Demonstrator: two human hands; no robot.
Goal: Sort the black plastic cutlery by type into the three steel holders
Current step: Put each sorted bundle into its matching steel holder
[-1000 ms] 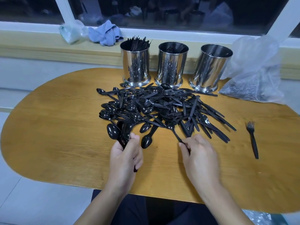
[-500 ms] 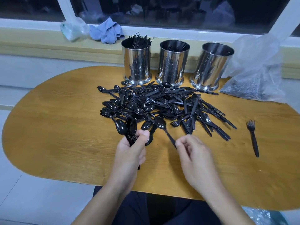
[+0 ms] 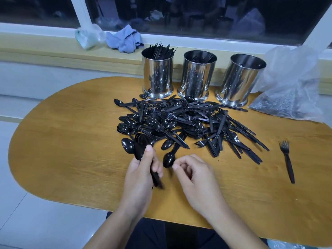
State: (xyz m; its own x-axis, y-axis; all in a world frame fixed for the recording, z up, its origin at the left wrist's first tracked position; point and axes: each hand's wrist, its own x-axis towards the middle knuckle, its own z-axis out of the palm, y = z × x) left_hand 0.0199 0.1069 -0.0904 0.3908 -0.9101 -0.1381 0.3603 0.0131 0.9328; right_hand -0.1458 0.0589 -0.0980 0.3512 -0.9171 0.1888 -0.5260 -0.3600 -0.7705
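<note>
— What's in the holders?
— Left holder [image 3: 158,74] holds knives, middle holder [image 3: 197,76] forks; right holder [image 3: 239,79] unclear.
— The hands?
— Left hand [image 3: 142,175] grips stacked spoons [image 3: 140,150] near the table's [image 3: 62,141] front edge; right hand [image 3: 195,175] is curled, holding nothing, beside the cutlery pile [image 3: 188,126].

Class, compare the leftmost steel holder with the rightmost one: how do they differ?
The leftmost holder is packed with black cutlery poking above its rim; the rightmost holder looks almost empty. The leftmost stands beside the blue cloth, the rightmost beside the plastic bag. Both are shiny, upright steel cylinders.
</note>
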